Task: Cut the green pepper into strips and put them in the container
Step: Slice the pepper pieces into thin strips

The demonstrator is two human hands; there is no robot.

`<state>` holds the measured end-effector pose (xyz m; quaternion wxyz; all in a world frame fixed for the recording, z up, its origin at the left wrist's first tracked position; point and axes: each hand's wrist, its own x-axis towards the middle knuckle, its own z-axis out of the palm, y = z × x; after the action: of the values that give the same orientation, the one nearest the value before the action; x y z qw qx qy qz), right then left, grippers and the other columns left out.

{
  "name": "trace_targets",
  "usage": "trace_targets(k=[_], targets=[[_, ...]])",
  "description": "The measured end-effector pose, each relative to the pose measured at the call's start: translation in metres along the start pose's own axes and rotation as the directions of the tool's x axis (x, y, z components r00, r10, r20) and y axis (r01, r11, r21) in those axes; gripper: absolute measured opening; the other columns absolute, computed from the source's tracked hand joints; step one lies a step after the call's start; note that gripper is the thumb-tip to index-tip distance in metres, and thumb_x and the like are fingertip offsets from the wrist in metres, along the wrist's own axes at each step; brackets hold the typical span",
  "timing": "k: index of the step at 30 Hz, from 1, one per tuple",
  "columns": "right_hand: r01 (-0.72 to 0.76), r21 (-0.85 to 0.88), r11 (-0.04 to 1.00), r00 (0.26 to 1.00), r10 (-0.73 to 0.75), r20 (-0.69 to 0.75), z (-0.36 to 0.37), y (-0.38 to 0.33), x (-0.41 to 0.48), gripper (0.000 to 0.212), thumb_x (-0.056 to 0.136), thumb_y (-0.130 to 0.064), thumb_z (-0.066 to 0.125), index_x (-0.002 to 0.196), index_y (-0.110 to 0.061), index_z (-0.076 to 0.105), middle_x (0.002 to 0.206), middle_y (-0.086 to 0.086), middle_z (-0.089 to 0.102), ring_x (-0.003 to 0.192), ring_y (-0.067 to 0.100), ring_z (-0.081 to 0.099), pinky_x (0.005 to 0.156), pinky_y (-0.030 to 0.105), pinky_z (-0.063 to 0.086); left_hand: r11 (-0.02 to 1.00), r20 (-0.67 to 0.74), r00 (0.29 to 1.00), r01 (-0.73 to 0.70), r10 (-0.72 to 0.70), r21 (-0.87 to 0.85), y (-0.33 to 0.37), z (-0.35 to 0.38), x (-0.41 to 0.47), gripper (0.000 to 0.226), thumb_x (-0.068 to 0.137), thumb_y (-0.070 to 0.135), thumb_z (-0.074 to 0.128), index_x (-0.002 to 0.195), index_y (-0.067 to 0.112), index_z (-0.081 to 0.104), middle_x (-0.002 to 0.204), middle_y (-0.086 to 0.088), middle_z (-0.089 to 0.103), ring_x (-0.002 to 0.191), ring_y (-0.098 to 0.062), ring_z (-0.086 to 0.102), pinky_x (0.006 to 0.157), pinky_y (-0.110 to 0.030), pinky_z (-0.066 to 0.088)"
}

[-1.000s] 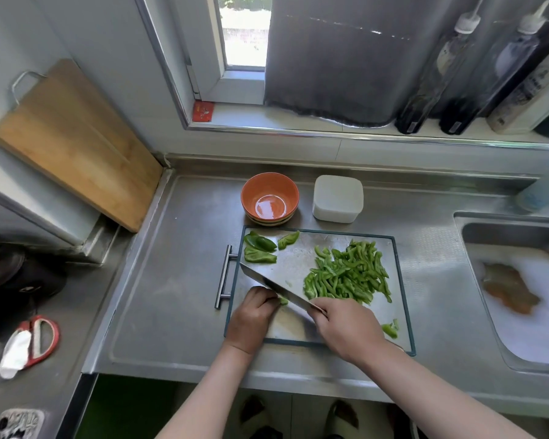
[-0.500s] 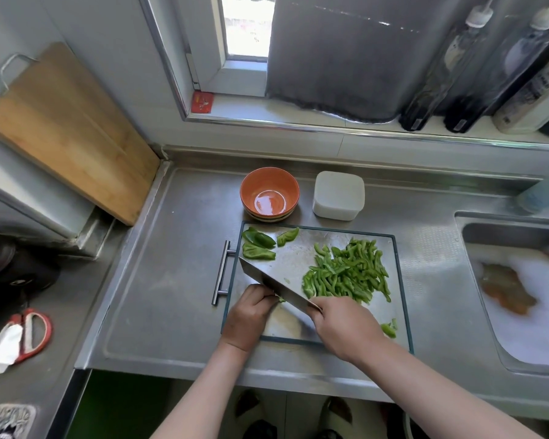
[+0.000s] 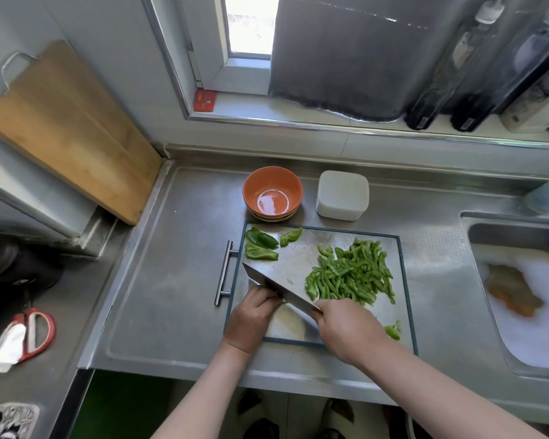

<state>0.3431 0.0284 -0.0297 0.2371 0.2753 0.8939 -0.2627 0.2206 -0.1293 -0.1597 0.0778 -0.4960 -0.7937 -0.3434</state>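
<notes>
A steel cutting board (image 3: 301,258) with a dark rim lies on the counter. My right hand (image 3: 346,327) grips the handle of a cleaver (image 3: 279,288), its blade slanting up to the left. My left hand (image 3: 254,315), fingers curled, holds down a small pepper piece (image 3: 285,301) right beside the blade; most of that piece is hidden. A heap of cut green strips (image 3: 349,274) covers the board's right side. Three uncut pepper pieces (image 3: 262,247) lie at the far left corner. An orange bowl (image 3: 272,194) and a white lidded container (image 3: 342,194) stand behind the board.
A sink (image 3: 520,289) with foamy water lies to the right. A wooden board (image 3: 67,128) leans on the left wall. Red scissors (image 3: 29,334) lie far left. Bottles (image 3: 450,68) stand on the window ledge. Stray pepper scraps (image 3: 393,331) sit near the board's front right.
The hands and the cleaver keep nearly the same place on the board; the blade has shifted slightly against the piece under my left hand. The camera view has tilted a little.
</notes>
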Motion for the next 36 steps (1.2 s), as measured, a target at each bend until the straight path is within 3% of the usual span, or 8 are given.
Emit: trace_targets(k=[7, 15, 20, 22, 25, 29, 32, 36], targets=[[0.034, 0.009, 0.999, 0.999, -0.034, 0.008, 0.012, -0.016, 0.018, 0.023, 0.102, -0.025, 0.039, 0.096, -0.020, 0.060, 0.082, 0.001, 0.058, 0.076, 0.028, 0.054, 0.063, 0.035, 0.041, 1.000, 0.014, 1.000, -0.005, 0.005, 0.017, -0.001, 0.000, 0.000, 0.011, 0.090, 0.007, 0.064, 0.091, 0.009, 0.075, 0.092, -0.005, 0.067, 0.086, -0.021, 0.059, 0.072, -0.028, 0.052], [-0.035, 0.142, 0.989, 0.999, 0.031, 0.025, 0.002, 0.009, 0.013, 0.030, 0.103, -0.037, 0.042, 0.078, -0.025, 0.055, 0.071, -0.005, 0.058, 0.067, 0.019, 0.054, 0.055, 0.031, 0.035, 0.999, 0.055, 0.998, 0.039, -0.039, -0.011, 0.001, -0.004, 0.003, 0.019, 0.075, -0.004, 0.081, 0.089, 0.007, 0.074, 0.093, -0.005, 0.066, 0.089, -0.019, 0.061, 0.076, -0.025, 0.053], [0.019, 0.146, 0.989, 1.000, -0.017, -0.018, -0.011, 0.012, 0.018, 0.039, 0.103, -0.045, 0.044, 0.071, -0.023, 0.053, 0.067, -0.005, 0.059, 0.062, 0.017, 0.054, 0.054, 0.032, 0.035, 0.927, 0.023, 0.932, 0.361, -0.361, -0.101, 0.003, -0.018, 0.007, 0.022, 0.078, 0.004, 0.080, 0.098, 0.010, 0.071, 0.102, 0.001, 0.061, 0.095, -0.012, 0.057, 0.088, -0.012, 0.043], [0.038, 0.146, 0.989, 0.996, -0.026, -0.083, -0.017, 0.016, 0.017, 0.041, 0.102, -0.045, 0.044, 0.070, -0.022, 0.053, 0.064, -0.003, 0.060, 0.060, 0.019, 0.055, 0.054, 0.034, 0.036, 0.867, 0.098, 0.872, 0.489, -0.481, -0.100, 0.002, -0.022, 0.008, 0.028, 0.079, 0.013, 0.081, 0.104, 0.014, 0.069, 0.103, 0.008, 0.057, 0.093, -0.010, 0.056, 0.085, -0.017, 0.045], [0.058, 0.084, 0.995, 0.983, -0.043, -0.178, -0.027, 0.023, 0.014, 0.039, 0.103, -0.039, 0.044, 0.067, -0.026, 0.052, 0.065, -0.005, 0.059, 0.064, 0.021, 0.057, 0.054, 0.034, 0.038, 0.841, 0.174, 0.836, 0.537, -0.521, -0.062, 0.004, -0.022, 0.018, 0.026, 0.079, 0.019, 0.082, 0.102, 0.016, 0.071, 0.096, 0.008, 0.062, 0.091, -0.010, 0.056, 0.082, -0.024, 0.048], [0.054, 0.053, 0.997, 0.967, -0.038, -0.253, -0.044, 0.038, 0.010, 0.025, 0.102, -0.039, 0.046, 0.101, -0.044, 0.070, 0.085, -0.012, 0.072, 0.083, 0.020, 0.065, 0.062, 0.029, 0.046, 0.770, 0.270, 0.758, 0.633, -0.594, -0.083, 0.020, -0.012, 0.048, 0.020, 0.081, 0.020, 0.080, 0.099, 0.018, 0.072, 0.091, 0.005, 0.068, 0.084, -0.013, 0.063, 0.077, -0.024, 0.051], [0.023, 0.059, 0.998, 0.962, -0.006, -0.272, -0.051, 0.049, 0.009, 0.037, 0.102, -0.037, 0.045, 0.069, -0.050, 0.056, 0.063, -0.010, 0.058, 0.066, 0.015, 0.055, 0.052, 0.030, 0.034, 0.759, 0.325, 0.742, 0.644, -0.586, -0.101, 0.037, 0.002, 0.064, 0.025, 0.081, 0.018, 0.077, 0.104, 0.019, 0.067, 0.089, 0.007, 0.067, 0.085, -0.011, 0.063, 0.079, -0.031, 0.054], [-0.020, 0.138, 0.990, 0.941, 0.065, -0.332, -0.054, 0.065, 0.015, 0.037, 0.101, -0.037, 0.047, 0.067, -0.024, 0.050, 0.057, -0.006, 0.055, 0.058, 0.014, 0.053, 0.052, 0.033, 0.038, 0.785, 0.296, 0.751, 0.620, -0.590, -0.009, 0.042, 0.013, 0.075, 0.036, 0.082, 0.020, 0.078, 0.116, 0.014, 0.065, 0.106, -0.001, 0.055, 0.098, -0.018, 0.054, 0.086, -0.026, 0.045]])
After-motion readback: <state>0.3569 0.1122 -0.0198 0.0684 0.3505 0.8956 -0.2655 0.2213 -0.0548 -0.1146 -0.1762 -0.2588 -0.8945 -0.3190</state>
